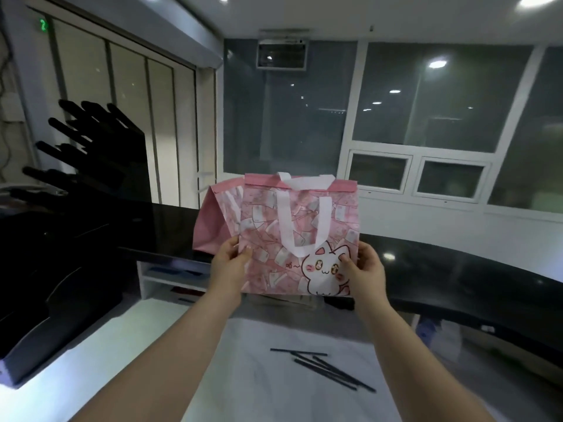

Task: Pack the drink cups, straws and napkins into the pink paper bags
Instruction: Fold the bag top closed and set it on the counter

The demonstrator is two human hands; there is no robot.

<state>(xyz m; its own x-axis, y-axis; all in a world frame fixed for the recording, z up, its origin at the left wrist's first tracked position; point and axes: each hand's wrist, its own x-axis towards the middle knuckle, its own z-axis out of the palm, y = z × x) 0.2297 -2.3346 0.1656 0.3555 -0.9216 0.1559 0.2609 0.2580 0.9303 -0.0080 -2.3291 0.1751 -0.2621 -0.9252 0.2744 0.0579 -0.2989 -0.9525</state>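
Above the white bench, both hands hold one pink paper bag upright in the air, with its printed front facing the camera. The left hand pinches the bag's lower left edge, thumb on the front and fingers behind. The right hand grips the lower right edge the same way, its thumb pressed onto the white cartoon cat printed in that corner. The hands are apart, with the width of the bag between them. A white looped handle hangs flat down the front panel, and a second handle shows at the top rim, where the mouth looks slightly parted. Behind the bag's left side a plain pink panel shows against the black raised counter; whether it is part of this bag or another bag cannot be told. On the bench below and to the right of the bag, well apart from it, several black straws lie in a loose scatter, some crossing one another. Under the counter on the left sits a white shelf unit, and a dark machine stands at the far left.
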